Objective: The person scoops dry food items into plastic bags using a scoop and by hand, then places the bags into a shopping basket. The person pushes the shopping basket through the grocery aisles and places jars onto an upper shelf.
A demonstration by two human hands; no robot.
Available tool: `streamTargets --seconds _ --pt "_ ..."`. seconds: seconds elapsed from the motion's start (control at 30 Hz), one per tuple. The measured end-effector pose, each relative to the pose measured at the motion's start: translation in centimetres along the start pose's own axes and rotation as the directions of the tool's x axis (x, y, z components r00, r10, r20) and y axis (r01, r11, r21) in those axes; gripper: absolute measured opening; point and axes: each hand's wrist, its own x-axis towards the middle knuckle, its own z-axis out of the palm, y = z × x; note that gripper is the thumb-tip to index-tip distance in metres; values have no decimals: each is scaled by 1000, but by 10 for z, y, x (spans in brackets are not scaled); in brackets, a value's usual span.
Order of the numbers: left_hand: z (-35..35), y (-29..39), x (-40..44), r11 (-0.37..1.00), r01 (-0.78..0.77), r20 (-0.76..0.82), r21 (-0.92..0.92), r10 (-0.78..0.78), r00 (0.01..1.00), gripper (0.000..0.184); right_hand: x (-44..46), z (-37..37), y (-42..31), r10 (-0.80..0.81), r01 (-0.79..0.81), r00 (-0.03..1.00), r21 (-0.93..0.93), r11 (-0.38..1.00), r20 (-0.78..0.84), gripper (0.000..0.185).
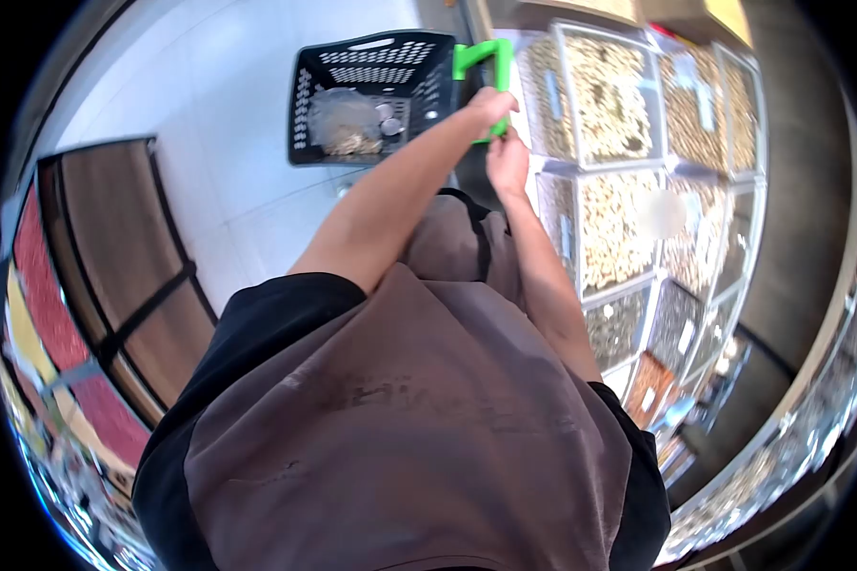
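Fingers of your left hand [492,107] curl round the bright-green plastic handle [503,67]; your right hand [509,167] is by its near end, grip unclear. Left of both: a black perforated plastic basket [435,76].

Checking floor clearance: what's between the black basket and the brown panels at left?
In the head view, only bare pale floor lies between the black basket and the brown panels.
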Motion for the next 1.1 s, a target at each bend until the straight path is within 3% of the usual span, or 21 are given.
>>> streamTargets --seconds 0.07,0.1,0.17,0.23,0.27,0.3,0.33,0.4,0.47,0.53,0.57,0.63,0.67,0.77,0.83,0.9,0.97,1.0,1.07,1.1 --pt "2 -14 29 994 -109 -42 27 110 993 43 15 -1 -2 -35 35 999 2 999 -13 23" --pt "3 -9 18 994 -99 -58 -37 97 994 43 23 0 2 -37 38 999 11 999 -3 25" --pt "4 -4 1 966 -249 -111 75 256 960 44 36 -1 8 -48 50 998 37 998 -39 26" --pt "-4 -13 -13 962 -273 -70 28 274 959 51 43 -9 4 -105 109 990 40 993 -94 25" --pt "-15 -16 -30 941 -290 -24 174 298 954 50 44 -17 1 -107 109 992 33 993 -70 23" --pt "-29 -33 -35 829 -374 -17 415 418 908 49 52 -15 15 -149 148 985 -10 989 -89 24" --pt "-47 -62 -35 739 -380 -2 556 459 889 48 55 -16 20 -85 83 996 -50 995 -33 25" --pt "-93 -111 -50 715 -230 -14 660 318 948 47 53 -20 24 -18 20 999 -101 995 26 26" --pt "-135 -162 -70 616 21 -67 787 52 996 46 45 -9 40 42 46 918 -210 977 395 30" --pt "-182 -220 -81 505 16 99 863 -200 975 43 30 22 69 20 91 820 -164 982 572 37" --pt "-198 -220 -93 505 15 103 863 -205 973 43 22 36 73 3 102 765 -125 987 644 40" --pt "-220 -212 -114 641 -41 108 767 -65 992 42 1 50 54 -6 129 726 -127 983 688 38" --pt "-231 -207 -118 655 -78 154 752 -58 986 39 -5 72 66 -28 101 746 -72 992 665 32" --pt "-273 -195 -126 551 -165 247 818 -78 966 37 -10 100 38 64 99 708 -188 977 703 34" --pt "-314 -206 -132 558 -192 214 807 27 976 34 -8 117 15 78 132 733 -254 958 676 32" --pt "-355 -211 -129 447 -40 123 893 -157 980 35 -11 122 10 1 154 690 -148 977 724 31" --pt "-402 -236 -128 336 51 28 941 -228 973 33 -18 123 -8 78 13 691 -120 993 719 29" --pt "-419 -234 -124 248 109 -22 963 -329 944 34 -19 127 -11 45 56 692 -116 992 720 29" --pt "-456 -256 -110 201 213 -140 956 -325 935 33 -27 135 -16 136 -25 677 -162 987 723 29" --pt "-458 -249 -104 235 336 -255 912 -319 913 34 -32 139 -18 149 -18 667 -184 983 730 28"
